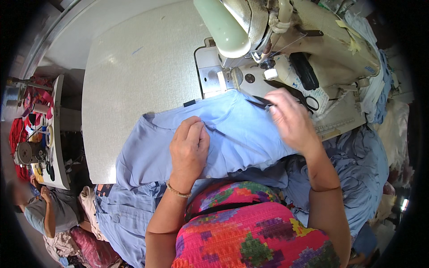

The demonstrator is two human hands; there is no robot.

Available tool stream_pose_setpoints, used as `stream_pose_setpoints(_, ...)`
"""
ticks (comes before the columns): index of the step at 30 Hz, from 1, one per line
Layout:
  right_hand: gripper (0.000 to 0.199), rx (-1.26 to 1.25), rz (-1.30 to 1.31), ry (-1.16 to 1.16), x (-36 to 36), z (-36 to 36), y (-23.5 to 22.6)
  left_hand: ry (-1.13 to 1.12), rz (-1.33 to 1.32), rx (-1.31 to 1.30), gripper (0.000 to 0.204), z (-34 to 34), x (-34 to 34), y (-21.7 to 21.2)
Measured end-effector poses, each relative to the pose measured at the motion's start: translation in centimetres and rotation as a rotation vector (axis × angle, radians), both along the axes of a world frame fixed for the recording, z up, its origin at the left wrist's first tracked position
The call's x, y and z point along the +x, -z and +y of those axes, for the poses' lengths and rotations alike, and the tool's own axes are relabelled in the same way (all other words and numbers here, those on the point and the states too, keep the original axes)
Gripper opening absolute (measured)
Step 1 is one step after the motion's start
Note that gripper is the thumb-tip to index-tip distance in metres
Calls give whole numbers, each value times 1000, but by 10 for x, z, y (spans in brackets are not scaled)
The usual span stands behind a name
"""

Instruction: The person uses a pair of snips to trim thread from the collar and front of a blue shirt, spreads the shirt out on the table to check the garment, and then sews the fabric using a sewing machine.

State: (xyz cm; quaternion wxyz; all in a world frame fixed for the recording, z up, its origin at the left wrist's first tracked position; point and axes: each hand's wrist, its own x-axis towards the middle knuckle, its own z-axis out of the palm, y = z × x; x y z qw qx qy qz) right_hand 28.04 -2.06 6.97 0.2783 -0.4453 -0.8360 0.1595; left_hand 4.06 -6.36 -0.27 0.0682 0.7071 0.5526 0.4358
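A light blue garment [241,134] lies across the front of the sewing table, its upper edge reaching the sewing machine's needle area. A small dark label [190,103] shows at that edge. My left hand [190,145] is closed on a fold of the garment near its middle. In my right hand [290,118], slightly blurred, are small dark thread snips [259,102]; their blades point left over the garment near the needle plate. The part inside my fingers is hidden.
The sewing machine [330,40] stands at the back right. Black-handled scissors [311,103] and a black oblong object [304,71] lie beside it. More blue garments [353,165] hang on both sides of me. At far left, another person [49,210] sits by a second table [58,134].
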Motion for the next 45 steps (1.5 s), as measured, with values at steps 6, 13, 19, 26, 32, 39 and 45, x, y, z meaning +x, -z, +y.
stream_pose_setpoints(6,20,-135,-64,-193,-46,-10,6,8,41,23,12,2,2,-3)
stream_pose_setpoints(13,19,95,-341,-122,-62,-8,22,23,68,12,15,1,1,-1)
stream_pose_setpoints(19,20,150,-349,-106,-65,-7,25,51,74,13,19,0,0,2)
stream_pose_setpoints(26,21,213,-358,-93,-64,-8,30,74,69,21,19,1,0,-2)
stream_pose_setpoints(32,14,302,-380,-114,-62,-6,33,68,78,21,19,1,1,-1)
stream_pose_setpoints(39,14,351,-390,-130,-60,-4,41,73,85,15,19,2,1,1)
stream_pose_setpoints(45,14,335,-403,-136,-60,-3,43,79,88,23,19,3,0,0)
